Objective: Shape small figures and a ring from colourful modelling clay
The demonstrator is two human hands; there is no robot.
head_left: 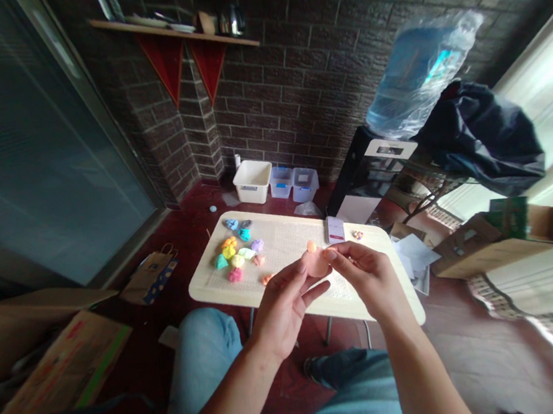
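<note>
Currently held: one pink clay lump (318, 264), one small orange bit (311, 246) on top, above the board's 6 o'clock edge.
Hands: two — left hand (284, 310) half open, fingertips against the lump; right hand (370, 276) pinching it.
Board: one cream board (281, 246), about twelve clay lumps (235, 274) at 9 o'clock.
Bins: three storage bins (253, 181) — 12 o'clock, beyond the board.

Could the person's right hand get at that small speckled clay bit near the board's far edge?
Probably yes. The right hand is close to the small clay bit on the pale board, with nothing between them, but its fingers are busy on the pink clay lump.
</note>
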